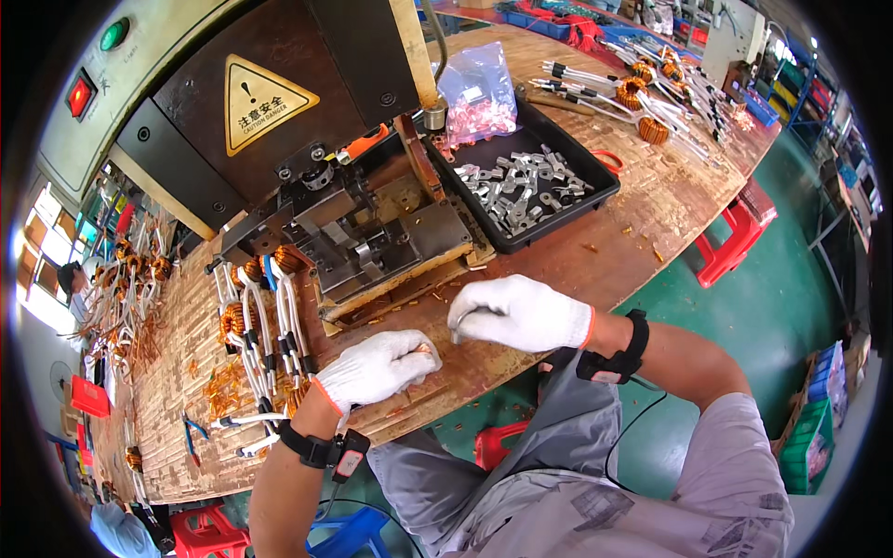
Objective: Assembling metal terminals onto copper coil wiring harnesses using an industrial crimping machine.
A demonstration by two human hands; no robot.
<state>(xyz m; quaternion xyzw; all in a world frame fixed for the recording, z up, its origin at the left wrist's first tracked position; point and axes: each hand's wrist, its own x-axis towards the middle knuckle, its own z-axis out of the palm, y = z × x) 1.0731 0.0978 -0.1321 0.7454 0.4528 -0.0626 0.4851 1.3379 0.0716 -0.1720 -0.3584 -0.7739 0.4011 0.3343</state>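
Both my hands wear white knit gloves with orange cuffs, held close together over the table's front edge. My left hand is closed, and a small copper-coloured bit shows at its fingertips; I cannot make out what it is. Just to the right, my right hand is curled in a pinch, with a small greyish edge below the fingertips that is too small to name. Ahead of them stands a press machine with a metal die fixture. Silver ring terminals lie loose in a black tray beyond my right hand.
A clear bag of copper-coloured parts rests at the tray's far corner. Copper-wound ring coils with white leads lie left of the press; more coils are at the far right. Blue-handled pliers and a red stool are nearby.
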